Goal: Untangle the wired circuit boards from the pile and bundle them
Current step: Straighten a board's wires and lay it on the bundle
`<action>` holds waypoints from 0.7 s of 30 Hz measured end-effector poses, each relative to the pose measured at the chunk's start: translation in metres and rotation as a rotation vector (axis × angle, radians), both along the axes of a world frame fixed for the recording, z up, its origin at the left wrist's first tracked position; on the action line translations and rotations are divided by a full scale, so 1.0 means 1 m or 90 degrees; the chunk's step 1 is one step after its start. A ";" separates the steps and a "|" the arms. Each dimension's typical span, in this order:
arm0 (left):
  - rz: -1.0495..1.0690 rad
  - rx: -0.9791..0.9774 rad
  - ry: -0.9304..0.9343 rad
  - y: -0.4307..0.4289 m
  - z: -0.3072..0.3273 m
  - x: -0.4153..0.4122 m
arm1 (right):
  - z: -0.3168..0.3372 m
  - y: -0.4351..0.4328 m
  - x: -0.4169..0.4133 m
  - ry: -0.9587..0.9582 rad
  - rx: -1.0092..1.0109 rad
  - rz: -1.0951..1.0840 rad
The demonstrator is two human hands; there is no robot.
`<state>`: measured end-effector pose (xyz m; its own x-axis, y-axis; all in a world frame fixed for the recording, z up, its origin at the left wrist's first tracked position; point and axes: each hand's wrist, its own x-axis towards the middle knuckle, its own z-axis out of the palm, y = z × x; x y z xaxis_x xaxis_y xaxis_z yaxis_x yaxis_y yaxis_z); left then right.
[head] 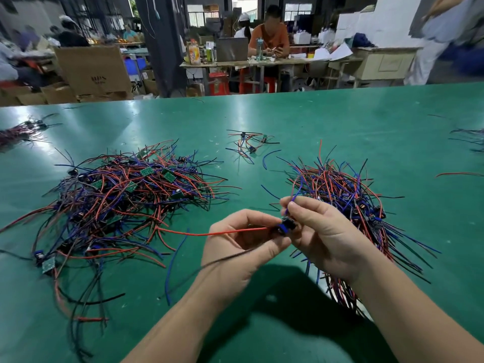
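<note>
A big tangled pile (125, 200) of small green circuit boards with red, blue and black wires lies on the left of the green table (340, 121). On the right lies a tidier bundle (345, 195) with wires running the same way. Between them, above the table, both hands pinch one wired board (285, 226). My left hand (235, 247) grips it from the left, with its red wire trailing left and a black wire hanging down. My right hand (322, 237) grips it from the right and pinches its blue wire upward.
A small loose cluster of wired boards (248, 142) sits further back in the middle. More wire bundles lie at the far left edge (18, 132) and far right edge (471, 137). Beyond the table, people sit at desks among cardboard boxes (91, 69).
</note>
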<state>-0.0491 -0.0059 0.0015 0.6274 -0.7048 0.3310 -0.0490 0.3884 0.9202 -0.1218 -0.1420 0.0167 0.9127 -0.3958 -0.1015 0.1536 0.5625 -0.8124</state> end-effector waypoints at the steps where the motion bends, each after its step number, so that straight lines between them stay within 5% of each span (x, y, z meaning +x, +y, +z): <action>1: -0.011 0.016 -0.050 0.002 0.000 0.001 | 0.002 -0.002 -0.001 0.004 0.003 -0.007; 4: -0.064 0.073 -0.136 0.006 0.002 0.005 | 0.008 -0.009 -0.007 0.016 -0.013 -0.035; 10: -0.135 0.144 0.173 0.004 0.004 0.008 | 0.007 -0.013 -0.012 0.063 -0.120 0.028; 15: -0.096 0.258 0.152 0.000 0.000 0.002 | -0.002 -0.005 -0.003 0.137 -0.236 -0.008; 21: -0.302 0.419 0.111 0.009 0.003 0.003 | 0.006 -0.035 -0.010 0.143 -0.071 -0.228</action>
<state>-0.0465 0.0035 0.0046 0.2188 -0.9230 -0.3166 0.1489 -0.2890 0.9457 -0.1320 -0.1765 0.0230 0.6757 -0.7034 -0.2205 0.1351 0.4123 -0.9010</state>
